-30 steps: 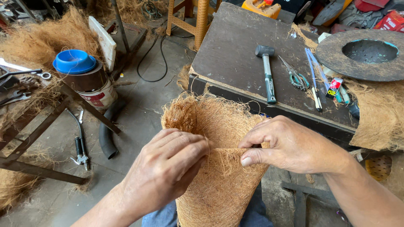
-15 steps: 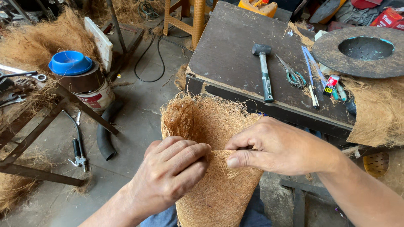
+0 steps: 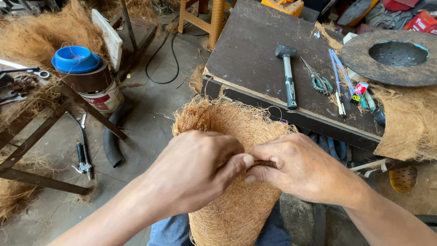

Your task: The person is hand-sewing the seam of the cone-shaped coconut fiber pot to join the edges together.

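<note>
The person holds a brown fibre mat (image 3: pixel 236 200), rolled into a tube shape, on the lap in front of the dark desk (image 3: pixel 255 50). The left hand (image 3: pixel 195 168) and the right hand (image 3: pixel 300 171) meet at the mat's edge. The fingers (image 3: pixel 255 171) of both hands are closed, pinching the fibre where the two sides come together. It looks like the step is joining or folding the seam. The next move likely needs a tight pinch, so the loose fibre does not slip. A hammer (image 3: pixel 288 77) and scissors (image 3: pixel 318 81) lie on the desk, well apart from the hands.
</note>
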